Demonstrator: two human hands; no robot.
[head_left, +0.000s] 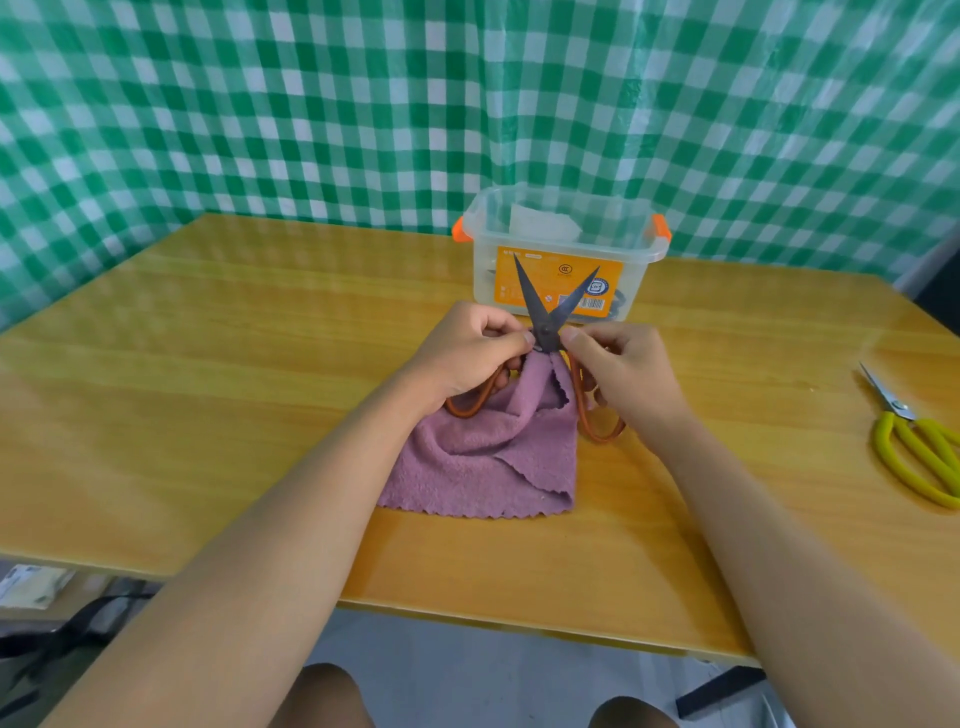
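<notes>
Orange-handled scissors spread open over fuzzy purple cloth.
Before the clear plastic box, left hand and right hand grip the looped handles, thumbs seemingly pinching cloth at the pivot.

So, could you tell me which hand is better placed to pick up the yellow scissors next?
Probably the right hand: the yellow scissors lie far to the right, on its side. The left hand would have to cross the open orange scissors.
</notes>
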